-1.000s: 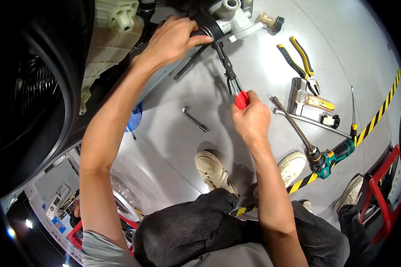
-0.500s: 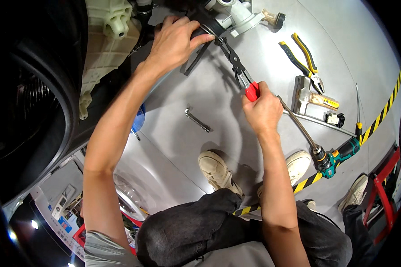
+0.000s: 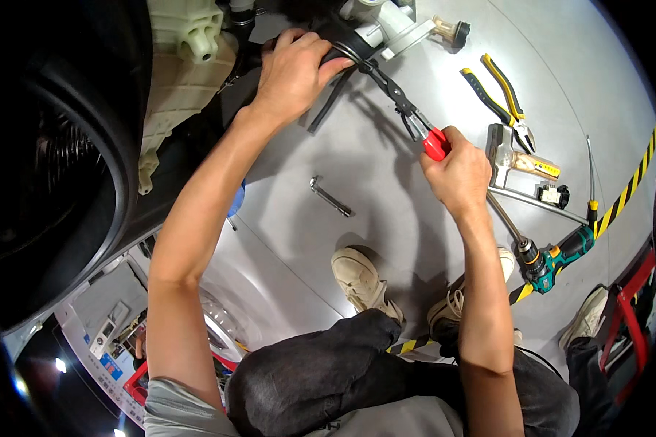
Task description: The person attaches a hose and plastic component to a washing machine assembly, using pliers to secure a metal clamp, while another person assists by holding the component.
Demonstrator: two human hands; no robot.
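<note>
My left hand (image 3: pixel 291 80) is wrapped round a thick black rubber hose (image 3: pixel 338 33), its thumb stretched toward a thin metal ring clamp (image 3: pixel 348 51). The hose meets a white plastic housing (image 3: pixel 399 28). In my right hand (image 3: pixel 459 171) are long-nosed hose clamp pliers (image 3: pixel 399 98) with a red grip, mostly covered by my fingers. Their dark jaws reach the clamp at the hose end; whether they grip it is too small to tell.
A cream plastic tub part (image 3: pixel 186 87) and a black round rim (image 3: pixel 120 182) stand at left. A socket wrench (image 3: pixel 331 197) lies on the floor. To the right are combination pliers (image 3: pixel 514 109), a hammer (image 3: pixel 501 153), a screwdriver (image 3: pixel 592 197) and a green cordless drill (image 3: pixel 554 258).
My right hand has moved to the right with the clamp pliers, which now lie at a flatter slant. My left hand keeps its hold on the hose.
</note>
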